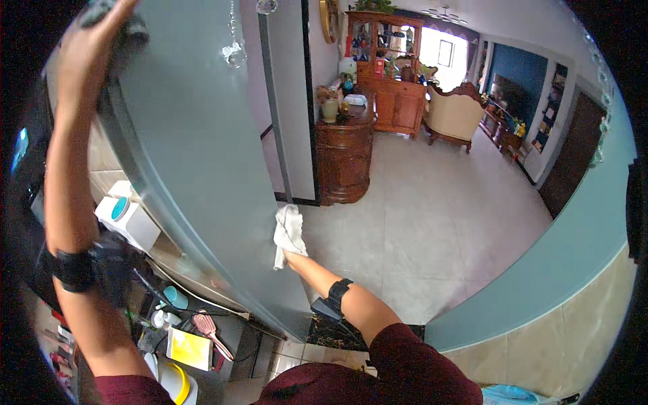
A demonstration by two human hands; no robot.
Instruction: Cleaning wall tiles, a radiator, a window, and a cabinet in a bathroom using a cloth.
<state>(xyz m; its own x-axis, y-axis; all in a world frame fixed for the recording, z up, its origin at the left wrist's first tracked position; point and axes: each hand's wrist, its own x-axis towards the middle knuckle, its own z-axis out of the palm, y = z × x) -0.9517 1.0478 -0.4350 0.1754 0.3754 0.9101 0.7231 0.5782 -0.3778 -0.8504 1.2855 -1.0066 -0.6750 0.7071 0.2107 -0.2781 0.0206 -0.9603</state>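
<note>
A white cloth (289,233) covers my right hand (287,252), which presses it against the lower part of a smooth grey-green panel (196,142) near its far edge. The cloth hides the fingers, and part of it hangs down. My left arm reaches up along the near edge of the same panel. At the top left my left hand (94,37) is beside a dark object (131,30) that I cannot make out. Most of its fingers are hidden or beyond the picture's edge. Both forearms wear black straps with small devices.
Below left, a dark counter holds a pink hairbrush (206,325), a yellow-and-white card (190,348), a blue cup (176,298) and a white box (128,223). Crystal strings (234,54) hang above. Past the opening stand a wooden cabinet (344,158) and a cream armchair (455,118).
</note>
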